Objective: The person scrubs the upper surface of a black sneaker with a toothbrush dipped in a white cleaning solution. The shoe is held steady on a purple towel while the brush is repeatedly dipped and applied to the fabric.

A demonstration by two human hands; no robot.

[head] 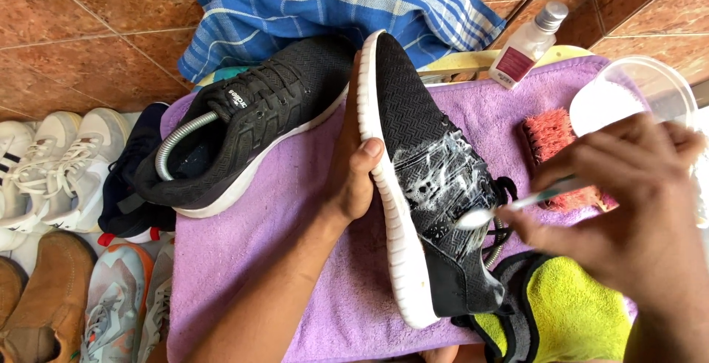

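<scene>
Left hand (353,182): we are seeing it bare, no ring or glove.
Left forearm: we are seeing no sleeve.
Right hand (628,211): we are seeing it bare and blurred, right of frame.

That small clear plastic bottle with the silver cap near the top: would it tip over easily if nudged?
Probably. The small clear plastic bottle already lies tilted against the purple towel, so it seems unsteady. It looks slim and light, likely to slide or roll. Its smooth plastic could be slippery to a soapy hand.
</scene>
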